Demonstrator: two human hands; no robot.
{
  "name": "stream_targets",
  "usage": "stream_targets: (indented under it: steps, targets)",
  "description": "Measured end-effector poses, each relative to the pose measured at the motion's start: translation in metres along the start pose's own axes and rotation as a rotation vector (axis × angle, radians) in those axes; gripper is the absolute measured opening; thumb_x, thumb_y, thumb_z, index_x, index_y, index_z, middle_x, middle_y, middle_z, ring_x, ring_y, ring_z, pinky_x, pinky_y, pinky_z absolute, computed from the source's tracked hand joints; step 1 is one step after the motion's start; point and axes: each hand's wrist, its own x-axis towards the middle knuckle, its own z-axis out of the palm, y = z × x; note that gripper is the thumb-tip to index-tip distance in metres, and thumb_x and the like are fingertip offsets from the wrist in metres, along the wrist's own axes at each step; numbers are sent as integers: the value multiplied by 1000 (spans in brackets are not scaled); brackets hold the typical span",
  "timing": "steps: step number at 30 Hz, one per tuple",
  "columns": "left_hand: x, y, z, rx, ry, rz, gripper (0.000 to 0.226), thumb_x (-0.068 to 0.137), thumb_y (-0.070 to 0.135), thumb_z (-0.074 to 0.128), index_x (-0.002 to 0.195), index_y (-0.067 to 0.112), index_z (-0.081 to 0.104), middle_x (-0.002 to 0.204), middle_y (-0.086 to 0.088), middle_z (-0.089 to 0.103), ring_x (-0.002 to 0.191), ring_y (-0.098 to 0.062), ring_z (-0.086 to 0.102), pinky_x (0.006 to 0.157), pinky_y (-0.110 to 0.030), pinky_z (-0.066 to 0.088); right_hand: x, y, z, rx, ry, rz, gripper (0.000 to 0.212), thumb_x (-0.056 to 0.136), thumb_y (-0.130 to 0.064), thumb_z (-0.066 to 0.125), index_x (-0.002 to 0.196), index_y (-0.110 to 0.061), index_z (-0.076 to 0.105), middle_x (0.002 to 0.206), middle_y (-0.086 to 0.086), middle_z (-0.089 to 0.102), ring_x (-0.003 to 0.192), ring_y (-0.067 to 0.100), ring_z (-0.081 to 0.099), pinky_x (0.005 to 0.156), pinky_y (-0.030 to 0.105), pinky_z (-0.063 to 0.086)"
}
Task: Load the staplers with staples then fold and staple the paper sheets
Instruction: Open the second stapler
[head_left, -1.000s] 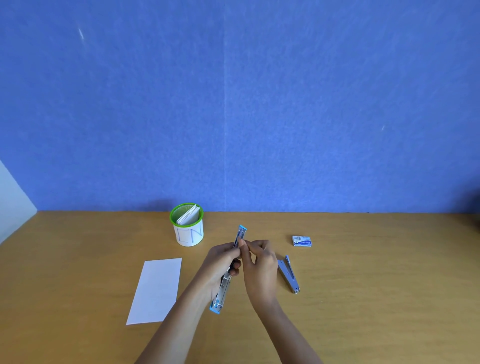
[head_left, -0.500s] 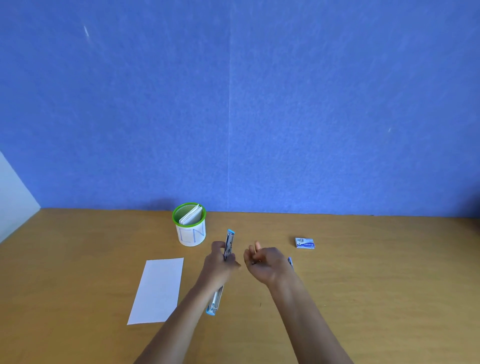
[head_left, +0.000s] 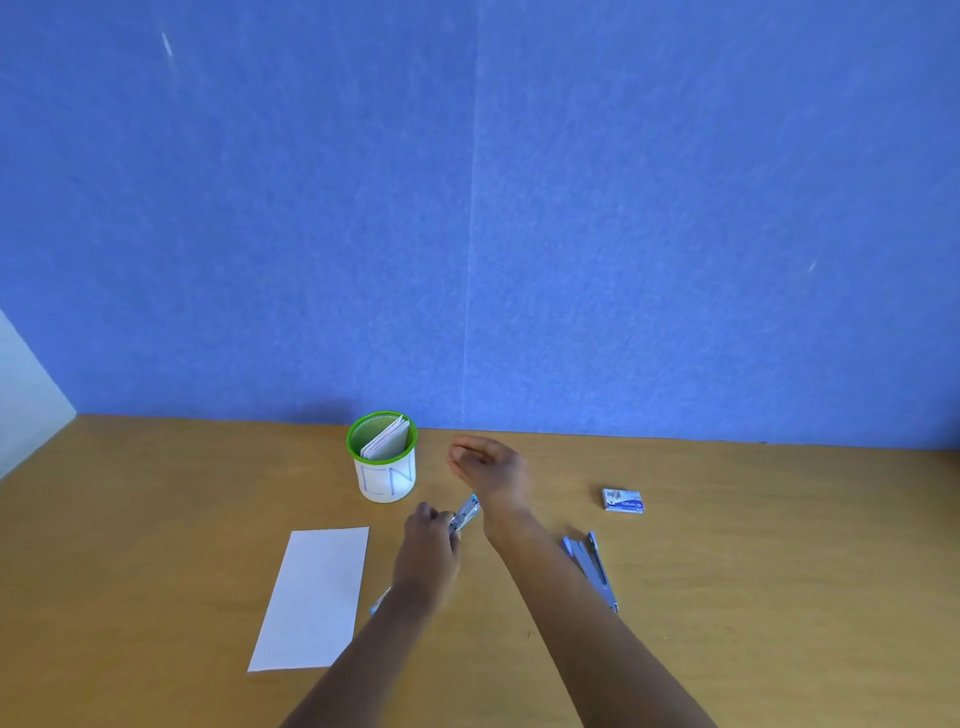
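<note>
while the left hand (head_left: 428, 553) grips it, the stapler (head_left: 466, 513) points lengthwise away, tipped rightward.

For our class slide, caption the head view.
Left hand grips a stapler; right hand hovers beside the green-rimmed cup.

A cup (head_left: 387, 483) stands behind the paper sheet (head_left: 317, 592) — off to the right, a staple box (head_left: 622, 500) behind a stapler (head_left: 595, 569).

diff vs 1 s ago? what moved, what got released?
The right hand let go of the stapler and moved away from the body, toward the green cup. The left hand keeps gripping the stapler. The second stapler, staple box and paper sheet are unmoved.
</note>
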Motion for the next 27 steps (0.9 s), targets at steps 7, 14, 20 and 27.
stream_targets:
  steps: [7, 14, 20, 27]
  targets:
    - [10, -1, 2, 55, 10, -15, 25, 91, 10, 42, 110, 5, 59, 115, -8, 53, 108, -22, 49, 79, -33, 48, 23, -4, 39, -505, -25, -329, 14, 81, -3, 62, 87, -7, 75, 88, 6, 74, 79, 14, 66, 68, 13, 46]
    - [7, 2, 1, 59, 113, -47, 30, 89, 13, 55, 118, 6, 56, 118, -12, 59, 106, -23, 58, 81, -32, 46, 50, 12, 66, -725, -57, -377, 17, 80, 1, 56, 83, -9, 70, 90, 10, 69, 86, 22, 62, 67, 30, 48]
    - [6, -2, 10, 146, 108, -44, 32, 96, 18, 41, 126, 12, 49, 128, -5, 54, 117, -19, 50, 91, -27, 38, 58, 21, 66, -837, -48, -513, 23, 82, 2, 50, 66, -10, 59, 74, 7, 47, 79, 21, 38, 50, 19, 21]
    - [8, -8, 17, 247, 94, 49, 20, 69, 17, 77, 87, 17, 68, 87, 1, 64, 78, -21, 63, 60, -33, 50, 60, 16, 27, -466, 241, -573, 15, 87, -4, 56, 83, -10, 69, 80, 11, 64, 72, 24, 59, 65, 33, 46]
